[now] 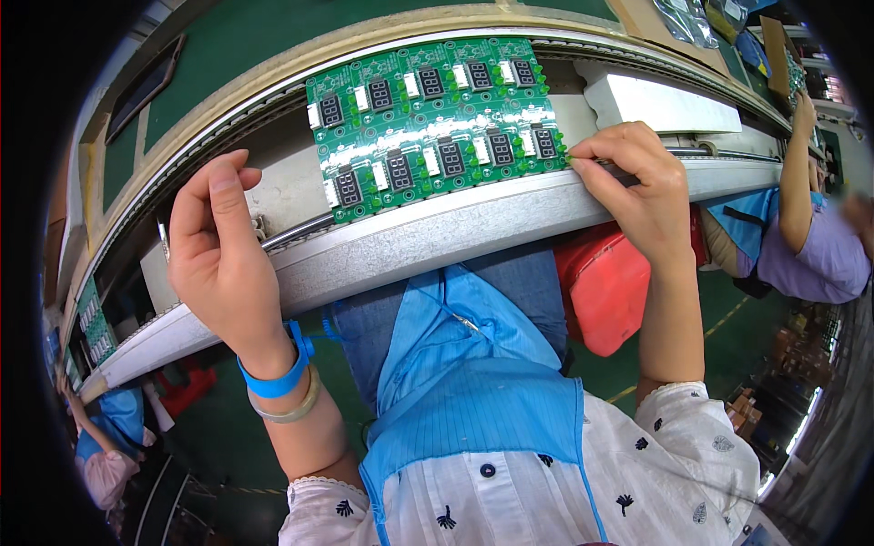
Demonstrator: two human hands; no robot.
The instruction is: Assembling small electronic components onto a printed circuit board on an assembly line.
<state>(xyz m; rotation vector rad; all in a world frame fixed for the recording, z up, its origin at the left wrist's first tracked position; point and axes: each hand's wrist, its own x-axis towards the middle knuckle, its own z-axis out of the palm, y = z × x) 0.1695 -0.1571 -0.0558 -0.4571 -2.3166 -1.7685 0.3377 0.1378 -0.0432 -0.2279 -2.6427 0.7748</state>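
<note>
A green circuit board panel (410,136) lies across the conveyor rails, carrying two rows of black digit displays, white connectors and small green LEDs. At its lower right corner, my right hand (637,177) pinches a small green LED (566,158) between thumb and forefinger, touching the board's edge. My left hand (228,246) is raised over the rail, left of the panel and apart from it. Its fingers are loosely bent, and I see nothing in them. A blue wrist strap (276,375) and a bangle (296,408) circle my left wrist.
The silver front rail (419,241) runs between me and the panel. A white metal box (669,102) sits right of the panel. Another circuit board (94,323) is farther left on the line. Co-workers sit at both sides; a red stool (605,291) stands beside my legs.
</note>
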